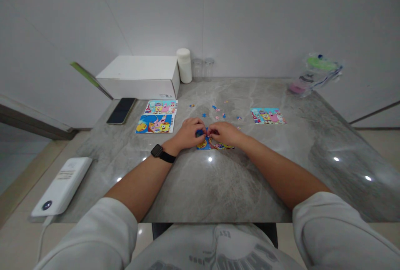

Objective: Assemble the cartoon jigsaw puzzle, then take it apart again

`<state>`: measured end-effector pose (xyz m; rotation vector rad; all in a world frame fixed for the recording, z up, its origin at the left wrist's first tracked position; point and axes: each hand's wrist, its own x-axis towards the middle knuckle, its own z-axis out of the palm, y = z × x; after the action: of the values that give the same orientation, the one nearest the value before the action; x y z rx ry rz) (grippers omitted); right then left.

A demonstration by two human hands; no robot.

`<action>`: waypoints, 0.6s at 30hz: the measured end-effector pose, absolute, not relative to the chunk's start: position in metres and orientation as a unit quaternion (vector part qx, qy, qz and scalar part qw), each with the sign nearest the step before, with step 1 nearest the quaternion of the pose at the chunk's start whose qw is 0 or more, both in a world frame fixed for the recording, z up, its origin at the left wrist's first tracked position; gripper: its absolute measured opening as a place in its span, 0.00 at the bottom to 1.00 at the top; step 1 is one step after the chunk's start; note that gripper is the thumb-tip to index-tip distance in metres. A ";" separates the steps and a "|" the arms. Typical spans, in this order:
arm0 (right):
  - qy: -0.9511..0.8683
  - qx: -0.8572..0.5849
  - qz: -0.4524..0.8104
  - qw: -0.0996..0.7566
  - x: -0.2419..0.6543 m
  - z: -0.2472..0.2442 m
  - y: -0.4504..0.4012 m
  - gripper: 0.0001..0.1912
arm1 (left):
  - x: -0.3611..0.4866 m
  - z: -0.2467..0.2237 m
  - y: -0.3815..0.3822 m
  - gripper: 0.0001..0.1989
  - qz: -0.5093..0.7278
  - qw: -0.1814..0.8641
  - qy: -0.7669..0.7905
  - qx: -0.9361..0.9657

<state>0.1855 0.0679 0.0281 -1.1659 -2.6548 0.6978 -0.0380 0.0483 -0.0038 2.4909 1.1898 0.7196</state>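
A partly joined jigsaw puzzle (203, 144) in blue, yellow and red lies on the grey table before me. My left hand (191, 133) rests at its upper left, thumb and fingertips curled at its edge. From the other side my right hand (225, 133) pinches at the puzzle's upper part, its fingertips close to the left ones. A small puzzle piece seems to be between the right fingertips, mostly hidden. Several loose puzzle pieces (218, 110) are scattered beyond my hands. To the left lies a blue picture card (155, 123) with cartoon figures.
Behind that card is another picture card (161, 106). At right lies a finished-looking cartoon puzzle (268, 116). A phone (121, 111), white box (140, 74), white bottle (184, 66), two clear glasses (203, 70), plastic bag (315, 76) and power bank (62, 186) stand around the table (215, 191).
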 end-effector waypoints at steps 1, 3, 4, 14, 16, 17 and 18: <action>-0.887 -0.391 0.232 0.079 0.185 0.028 0.068 0.08 | -0.038 -0.003 0.048 0.07 0.247 0.145 0.412 0.865; -0.884 -0.397 0.235 0.080 0.185 0.029 0.069 0.07 | -0.038 -0.002 0.047 0.09 0.242 0.144 0.410 0.868; -0.881 -0.400 0.237 0.082 0.186 0.029 0.070 0.07 | -0.038 -0.001 0.047 0.10 0.240 0.144 0.408 0.869; -0.875 -0.400 0.268 0.055 0.201 0.040 0.079 0.09 | -0.037 0.000 0.045 0.19 0.222 0.145 0.403 0.876; -0.872 -0.400 0.282 0.034 0.203 0.042 0.078 0.09 | -0.037 0.000 0.044 0.19 0.221 0.146 0.406 0.875; -0.871 -0.398 0.286 0.026 0.203 0.042 0.078 0.10 | -0.037 0.000 0.044 0.19 0.220 0.145 0.406 0.875; -0.872 -0.395 0.289 0.019 0.204 0.043 0.078 0.10 | -0.037 0.000 0.044 0.19 0.220 0.145 0.405 0.875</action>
<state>0.2038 0.0779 0.0425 -1.2275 -2.7063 0.8975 -0.0372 0.0435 0.0004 2.5227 1.1675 0.6345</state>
